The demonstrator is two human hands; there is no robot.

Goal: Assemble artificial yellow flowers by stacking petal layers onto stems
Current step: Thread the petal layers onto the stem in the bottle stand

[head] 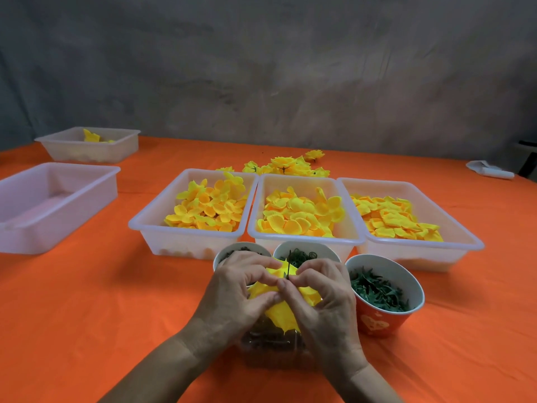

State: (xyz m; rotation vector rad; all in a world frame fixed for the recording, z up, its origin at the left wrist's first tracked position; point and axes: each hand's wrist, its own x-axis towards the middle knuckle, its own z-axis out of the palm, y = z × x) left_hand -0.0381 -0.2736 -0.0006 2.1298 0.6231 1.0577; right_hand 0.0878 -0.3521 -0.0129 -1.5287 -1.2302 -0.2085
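Yellow petals point(283, 308) pinched by left hand point(232, 298) and right hand point(322, 303); stem point(288, 271) pokes up between fingertips point(281, 283). Advice: push layer down squarely, stem centred

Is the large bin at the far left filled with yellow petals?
No, the large bin at the left edge holds no petals; its bare floor shows.

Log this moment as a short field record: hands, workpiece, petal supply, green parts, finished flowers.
left hand: left hand pinches the petal layers
right hand: right hand pinches at the stem
workpiece: yellow petal layers threaded on a thin green stem
petal supply: three petal trays side by side, all well stocked
green parts: red cup of leaves; two more cups behind the hands
finished flowers: loose pile behind the trays
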